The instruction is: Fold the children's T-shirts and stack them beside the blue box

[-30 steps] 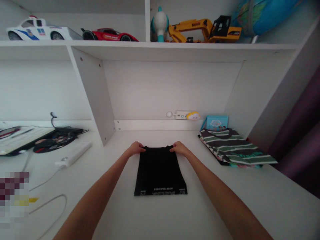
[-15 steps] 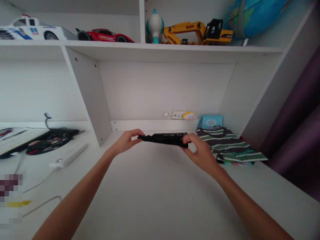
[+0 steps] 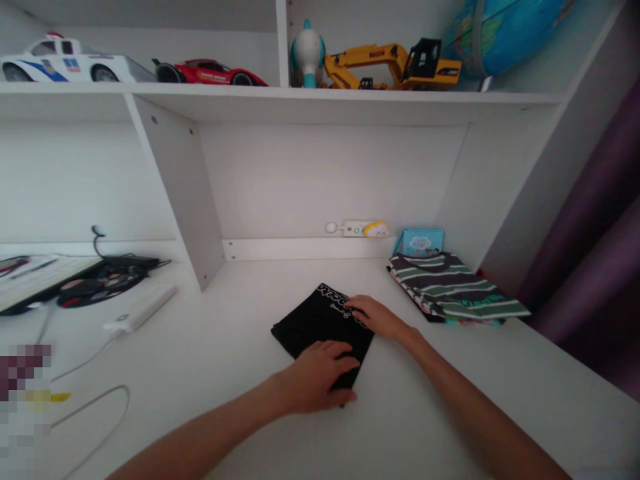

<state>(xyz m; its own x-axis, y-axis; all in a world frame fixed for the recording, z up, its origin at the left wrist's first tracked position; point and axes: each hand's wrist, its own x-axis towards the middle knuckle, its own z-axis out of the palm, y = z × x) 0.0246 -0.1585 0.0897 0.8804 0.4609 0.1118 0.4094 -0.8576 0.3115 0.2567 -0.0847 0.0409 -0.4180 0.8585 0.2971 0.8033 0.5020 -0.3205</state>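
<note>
Folded black cloth garment with white lettering (image 3: 300,323) has been lowered and turned, lifting apparently finished; left hand (image 3: 320,378) laid over it, fingers unclenched; grip of right hand (image 3: 380,319) cannot be told.

You have open desktop (image 3: 225,340) left of the folded black garment (image 3: 305,327), out to the white box (image 3: 143,310) and its looping cable (image 3: 127,403). Your left forearm crosses the near-left approach. On your right, the striped shirt pile (image 3: 455,287) bounds the gap beside your right hand (image 3: 380,317). Behind, the upright divider (image 3: 175,180) blocks leftward reach; the shelf (image 3: 350,97) overhangs.
</note>
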